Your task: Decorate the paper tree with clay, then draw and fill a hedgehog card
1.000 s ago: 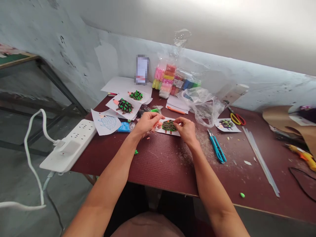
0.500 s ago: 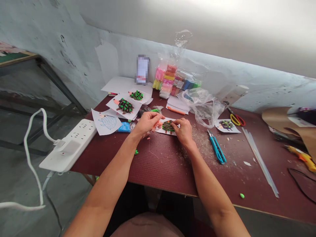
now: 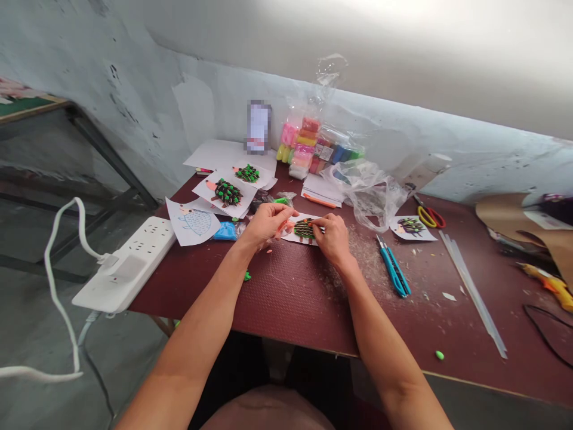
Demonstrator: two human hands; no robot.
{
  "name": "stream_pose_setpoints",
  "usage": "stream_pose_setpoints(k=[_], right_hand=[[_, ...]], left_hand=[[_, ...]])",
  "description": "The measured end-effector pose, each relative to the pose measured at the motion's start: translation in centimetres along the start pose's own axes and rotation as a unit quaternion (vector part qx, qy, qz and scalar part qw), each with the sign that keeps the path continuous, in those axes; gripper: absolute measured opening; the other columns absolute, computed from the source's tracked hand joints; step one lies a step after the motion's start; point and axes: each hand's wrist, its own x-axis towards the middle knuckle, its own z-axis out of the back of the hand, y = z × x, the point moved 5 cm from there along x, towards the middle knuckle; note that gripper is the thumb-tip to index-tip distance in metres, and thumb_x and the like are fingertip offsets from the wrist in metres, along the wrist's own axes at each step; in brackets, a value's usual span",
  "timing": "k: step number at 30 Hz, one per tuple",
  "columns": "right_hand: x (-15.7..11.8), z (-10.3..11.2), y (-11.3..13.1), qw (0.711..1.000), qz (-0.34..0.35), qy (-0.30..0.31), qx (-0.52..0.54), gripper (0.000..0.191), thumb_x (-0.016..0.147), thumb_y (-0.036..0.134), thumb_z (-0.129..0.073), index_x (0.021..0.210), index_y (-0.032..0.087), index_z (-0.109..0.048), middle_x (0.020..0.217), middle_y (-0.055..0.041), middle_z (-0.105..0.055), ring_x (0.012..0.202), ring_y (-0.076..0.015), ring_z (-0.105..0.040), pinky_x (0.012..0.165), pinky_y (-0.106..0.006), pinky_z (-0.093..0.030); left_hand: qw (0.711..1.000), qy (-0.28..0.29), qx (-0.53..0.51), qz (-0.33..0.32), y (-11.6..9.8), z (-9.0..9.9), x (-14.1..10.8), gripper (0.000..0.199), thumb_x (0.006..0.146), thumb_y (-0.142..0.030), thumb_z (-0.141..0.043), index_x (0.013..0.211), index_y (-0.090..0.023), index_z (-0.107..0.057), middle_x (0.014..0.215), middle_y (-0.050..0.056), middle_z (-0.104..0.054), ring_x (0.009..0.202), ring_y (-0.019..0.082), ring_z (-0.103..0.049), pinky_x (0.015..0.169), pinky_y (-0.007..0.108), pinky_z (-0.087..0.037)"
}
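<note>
A small white card with a dark and green hedgehog (image 3: 304, 229) lies on the maroon table (image 3: 286, 298), between my hands. My left hand (image 3: 269, 224) is closed at the card's left side, holding orange-pink clay (image 3: 283, 228) in a clear wrapper. The thumb and forefinger of my right hand (image 3: 332, 234) are pinched together over the hedgehog's right part; anything between those fingertips is too small to make out. Small orange bits show on the hedgehog's back. Further left lie two cards with finished-looking green-dotted hedgehogs (image 3: 227, 192) and a blue hedgehog drawing (image 3: 196, 221).
Coloured clay packs (image 3: 307, 146) and a crumpled plastic bag (image 3: 373, 194) stand at the back, near a phone (image 3: 258, 126). To the right lie a blue cutter (image 3: 394, 269), scissors (image 3: 430, 217) and clear sticks (image 3: 474, 295). A power strip (image 3: 125, 263) is at the left edge.
</note>
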Motion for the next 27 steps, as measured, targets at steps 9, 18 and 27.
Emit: stream_pose_setpoints(k=[9, 18, 27], right_hand=[[-0.07, 0.18, 0.20, 1.000, 0.007, 0.003, -0.022, 0.031, 0.093, 0.018, -0.053, 0.104, 0.020, -0.082, 0.094, -0.0113, -0.068, 0.088, -0.0242, -0.053, 0.081, -0.035, -0.039], [-0.10, 0.21, 0.29, 0.999, 0.010, 0.020, -0.034, 0.033, 0.093, 0.018, -0.052, 0.107, 0.021, -0.082, 0.094, -0.0109, -0.068, 0.087, -0.0238, -0.053, 0.080, -0.035, -0.038], [-0.09, 0.31, 0.26, 0.999, 0.010, 0.017, -0.031, 0.030, 0.095, 0.018, -0.053, 0.105, 0.022, -0.081, 0.094, -0.0106, -0.067, 0.087, -0.0239, -0.053, 0.078, -0.034, -0.037]], left_hand=[[1.000, 0.000, -0.005, -0.006, 0.05, 0.06, 0.08, 0.019, 0.095, -0.022, -0.068, 0.081, -0.009, -0.069, 0.042, -0.005, -0.051, 0.033, 0.003, -0.042, 0.034, 0.014, -0.023], [1.000, -0.002, 0.002, -0.008, 0.07, 0.18, 0.04, 0.019, 0.097, -0.022, -0.066, 0.083, -0.009, -0.070, 0.042, -0.006, -0.050, 0.034, 0.004, -0.043, 0.034, 0.014, -0.024], [1.000, 0.014, -0.004, -0.017, 0.37, 0.30, 0.28, 0.022, 0.095, -0.028, -0.070, 0.084, -0.010, -0.069, 0.043, -0.006, -0.050, 0.034, 0.003, -0.042, 0.035, 0.014, -0.024]])
